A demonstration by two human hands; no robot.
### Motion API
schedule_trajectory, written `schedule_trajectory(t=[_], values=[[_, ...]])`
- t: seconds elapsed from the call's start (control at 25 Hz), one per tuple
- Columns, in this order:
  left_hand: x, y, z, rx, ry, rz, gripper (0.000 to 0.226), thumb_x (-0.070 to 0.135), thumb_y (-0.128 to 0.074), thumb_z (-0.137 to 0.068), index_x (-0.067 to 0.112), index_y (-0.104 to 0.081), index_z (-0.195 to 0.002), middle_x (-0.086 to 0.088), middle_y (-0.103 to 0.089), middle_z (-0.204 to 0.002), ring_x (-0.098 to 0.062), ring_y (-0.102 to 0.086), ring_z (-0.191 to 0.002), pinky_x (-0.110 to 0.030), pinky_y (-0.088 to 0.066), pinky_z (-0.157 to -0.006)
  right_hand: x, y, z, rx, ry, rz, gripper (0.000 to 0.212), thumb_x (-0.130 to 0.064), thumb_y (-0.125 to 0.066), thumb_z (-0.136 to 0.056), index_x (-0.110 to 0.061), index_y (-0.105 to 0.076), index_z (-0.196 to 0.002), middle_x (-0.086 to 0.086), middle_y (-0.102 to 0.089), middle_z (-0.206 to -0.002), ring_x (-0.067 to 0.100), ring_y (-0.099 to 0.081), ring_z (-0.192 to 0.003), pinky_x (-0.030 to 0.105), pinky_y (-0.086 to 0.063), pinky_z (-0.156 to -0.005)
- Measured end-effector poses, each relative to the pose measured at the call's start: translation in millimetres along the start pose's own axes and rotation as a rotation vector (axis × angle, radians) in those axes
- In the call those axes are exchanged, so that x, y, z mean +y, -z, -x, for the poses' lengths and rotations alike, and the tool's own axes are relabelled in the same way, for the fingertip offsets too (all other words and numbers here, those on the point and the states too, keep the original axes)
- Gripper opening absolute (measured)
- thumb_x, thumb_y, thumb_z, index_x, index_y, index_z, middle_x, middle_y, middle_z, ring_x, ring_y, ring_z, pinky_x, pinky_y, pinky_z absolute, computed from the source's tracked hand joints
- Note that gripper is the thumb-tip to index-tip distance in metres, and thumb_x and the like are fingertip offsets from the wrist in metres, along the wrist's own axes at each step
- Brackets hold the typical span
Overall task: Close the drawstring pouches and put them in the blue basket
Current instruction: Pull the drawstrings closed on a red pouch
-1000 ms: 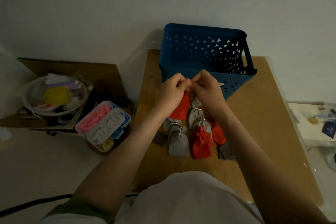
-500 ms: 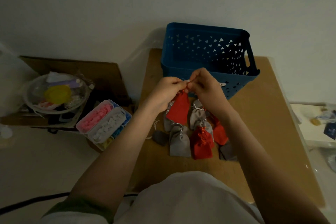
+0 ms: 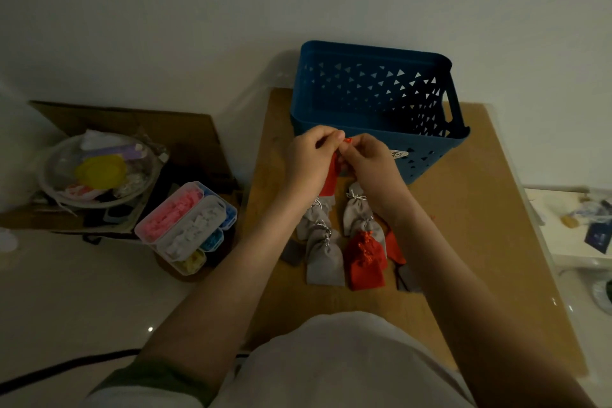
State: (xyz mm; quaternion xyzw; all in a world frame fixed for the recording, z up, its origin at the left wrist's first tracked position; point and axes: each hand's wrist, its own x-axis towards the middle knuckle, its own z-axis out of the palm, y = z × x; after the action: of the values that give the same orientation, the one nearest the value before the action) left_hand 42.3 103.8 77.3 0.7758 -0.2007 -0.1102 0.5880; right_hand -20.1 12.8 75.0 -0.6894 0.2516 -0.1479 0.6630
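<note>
Left grip [image 3: 308,159] and right grip [image 3: 371,166] pinch the top of the red pouch [image 3: 331,175], centre of frame; it has risen to the blue basket [image 3: 430,156] rim since a moment ago; closing looks nearly done; other pouches [image 3: 324,262] wait on the counter [image 3: 480,225] below.

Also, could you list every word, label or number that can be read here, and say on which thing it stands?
"EP": on the white sticker on the front wall of the blue basket; the right hand, which pinches the red pouch, hides the rest of it.
Dark blue card at the far right: pale marks, too small to read.
Nothing else carries readable text.
</note>
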Motion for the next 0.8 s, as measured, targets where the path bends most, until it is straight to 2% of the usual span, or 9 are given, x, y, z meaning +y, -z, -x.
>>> schedule_trajectory(t=[0.08, 0.2, 0.32, 0.4, 0.48, 0.56, 0.68, 0.8], values=[[-1, -3, 2, 0.023, -0.002, 0.002, 0.017, 0.024, -0.057, -0.094, 0.013, -0.070, -0.094, 0.011, -0.064, -0.080, 0.004, -0.057, -0.073, -0.005, -0.039, -0.063, 3, -2, 0, 0.048, 0.073, 0.173, 0.016, -0.019, -0.052, -0.098, -0.014, -0.052, -0.082, -0.001, -0.056, -0.073, 0.009, -0.053, -0.066, 0.023, -0.045, -0.062], [-2, -2, 0, 0.080, -0.083, -0.096, 0.018, 0.023, -0.058, -0.093, 0.011, -0.071, -0.092, 0.006, -0.062, -0.084, 0.000, -0.054, -0.077, -0.007, -0.039, -0.067, 3, -3, 3, 0.039, 0.134, 0.313, 0.014, -0.021, -0.048, -0.099, -0.012, -0.053, -0.090, -0.003, -0.057, -0.076, 0.006, -0.053, -0.068, 0.015, -0.042, -0.060], [-4, 5, -4, -0.030, -0.103, -0.083, 0.016, 0.022, -0.058, -0.093, 0.015, -0.070, -0.086, 0.013, -0.063, -0.077, 0.005, -0.057, -0.073, -0.009, -0.041, -0.068, 3, 4, 3, -0.098, 0.020, 0.156, 0.023, -0.020, -0.045, -0.101, -0.001, -0.056, -0.107, 0.004, -0.061, -0.089, 0.009, -0.058, -0.078, 0.015, -0.047, -0.068], [-5, 11, -6, -0.142, -0.097, -0.045, 0.012, 0.021, -0.057, -0.093, 0.019, -0.068, -0.088, 0.015, -0.064, -0.077, 0.010, -0.058, -0.072, -0.007, -0.042, -0.068, 2, 12, 2, -0.190, -0.022, 0.071, 0.024, -0.016, -0.044, -0.101, 0.004, -0.055, -0.110, 0.008, -0.062, -0.092, 0.011, -0.060, -0.081, 0.018, -0.050, -0.073], [-7, 16, -10, -0.218, -0.068, 0.009, 0.012, 0.022, -0.058, -0.093, 0.020, -0.069, -0.089, 0.012, -0.066, -0.081, 0.007, -0.060, -0.076, -0.011, -0.045, -0.071, -2, 17, 2, -0.256, -0.027, 0.016, 0.020, -0.014, -0.044, -0.100, 0.000, -0.058, -0.105, 0.006, -0.064, -0.091, 0.011, -0.062, -0.081, 0.021, -0.051, -0.076], [-7, 19, -12, -0.276, -0.015, 0.108, 0.012, 0.023, -0.059, -0.093, 0.022, -0.070, -0.089, 0.008, -0.068, -0.083, -0.002, -0.063, -0.079, -0.020, -0.049, -0.073, -8, 20, 3, -0.290, -0.034, -0.012, 0.017, -0.012, -0.044, -0.100, -0.005, -0.060, -0.097, 0.003, -0.064, -0.087, 0.006, -0.062, -0.077, 0.018, -0.050, -0.070], [-5, 23, -12, -0.348, 0.067, 0.286, 0.012, 0.017, -0.058, -0.093, 0.015, -0.069, -0.091, 0.008, -0.068, -0.078, -0.004, -0.062, -0.076, -0.023, -0.049, -0.071, -15, 19, 4, -0.303, -0.030, -0.032, 0.016, -0.010, -0.045, -0.099, -0.009, -0.058, -0.090, -0.002, -0.063, -0.079, 0.001, -0.060, -0.068, 0.015, -0.046, -0.064], [-2, 26, -13, -0.380, 0.127, 0.443, 0.011, 0.010, -0.057, -0.093, 0.008, -0.067, -0.093, 0.003, -0.068, -0.078, -0.009, -0.063, -0.077, -0.026, -0.052, -0.074, -16, 16, 4, -0.300, -0.010, -0.088, 0.014, -0.009, -0.045, -0.098, -0.008, -0.056, -0.090, 0.002, -0.060, -0.081, 0.007, -0.057, -0.071, 0.019, -0.047, -0.070]])
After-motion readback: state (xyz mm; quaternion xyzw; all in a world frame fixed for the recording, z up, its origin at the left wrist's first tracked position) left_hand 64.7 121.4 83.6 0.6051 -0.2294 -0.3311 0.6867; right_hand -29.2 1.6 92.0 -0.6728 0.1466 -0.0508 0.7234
